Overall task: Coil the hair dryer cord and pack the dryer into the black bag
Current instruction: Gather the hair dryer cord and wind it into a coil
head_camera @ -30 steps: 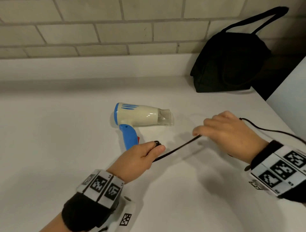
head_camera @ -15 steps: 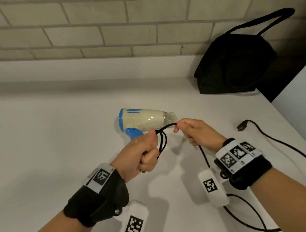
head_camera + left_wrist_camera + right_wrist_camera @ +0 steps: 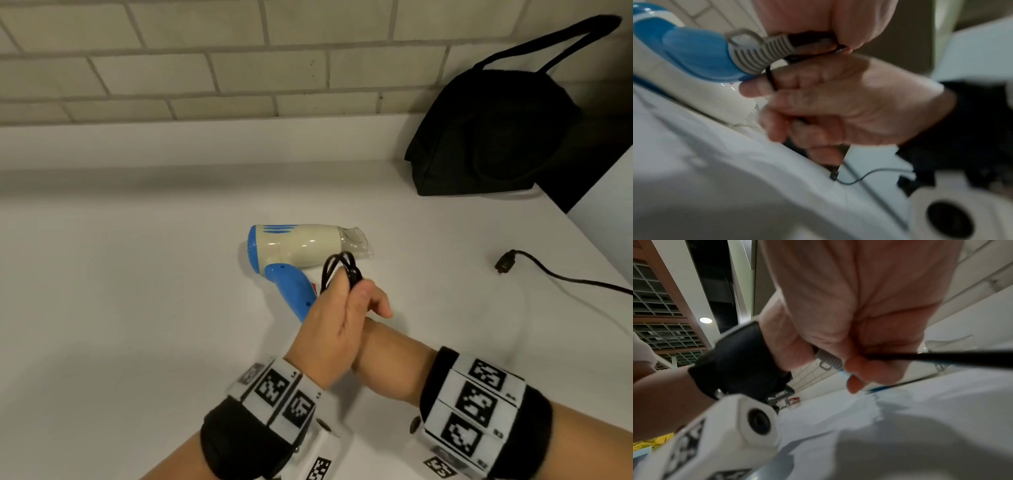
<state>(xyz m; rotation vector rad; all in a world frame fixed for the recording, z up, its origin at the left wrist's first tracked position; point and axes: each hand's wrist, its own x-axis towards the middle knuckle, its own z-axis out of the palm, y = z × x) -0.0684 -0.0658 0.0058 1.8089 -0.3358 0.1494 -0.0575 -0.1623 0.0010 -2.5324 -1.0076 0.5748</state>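
Observation:
A cream and blue hair dryer point(image 3: 301, 245) lies on the white counter point(image 3: 137, 291), nozzle to the right. My left hand point(image 3: 329, 325) grips several loops of its black cord point(image 3: 339, 270) just in front of the blue handle point(image 3: 291, 291). My right hand point(image 3: 375, 305) is tucked against the left one and grips the cord point(image 3: 941, 358) too. The left wrist view shows the grey strain relief point(image 3: 760, 53) at the handle's end, with cord round a right finger. The plug point(image 3: 505, 265) lies loose at the right. The black bag point(image 3: 496, 137) stands at the back right.
A brick wall point(image 3: 205, 68) with a low white ledge runs along the back. The counter's right edge point(image 3: 596, 246) slants past the bag, and the free cord point(image 3: 582, 282) trails off over it. Both wrists wear black bands with marker tags.
My right hand has swung from beside the nozzle down against the left hand, laying more cord into the loops. The dryer, plug and bag have stayed put.

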